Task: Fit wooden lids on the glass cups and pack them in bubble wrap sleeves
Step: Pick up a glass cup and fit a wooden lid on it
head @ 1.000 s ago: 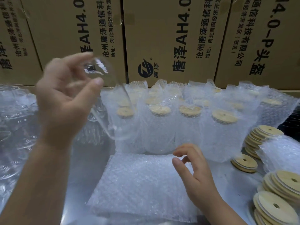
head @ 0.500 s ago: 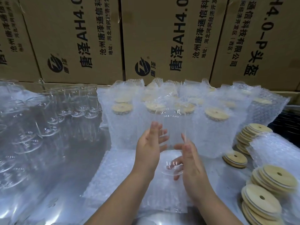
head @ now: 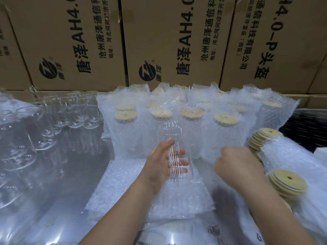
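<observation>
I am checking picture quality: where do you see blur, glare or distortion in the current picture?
Head view: the right hand is smeared by motion blur; the glass cup held by the left hand shows streaked glare; the cardboard boxes lean outward, a wide-angle distortion; the wooden lids at the right edge look soft.

A packing bench, probably in a warehouse or small factory. Printed cardboard cartons [head: 168, 41] are stacked like a wall at 12 o'clock. Rows of bare glass cups [head: 74, 112] stand at 10, wrapped cups [head: 224, 131] at 1, wooden lids [head: 288, 181] in stacks at 3, and flat bubble wrap sleeves [head: 122, 188] at 6.
</observation>
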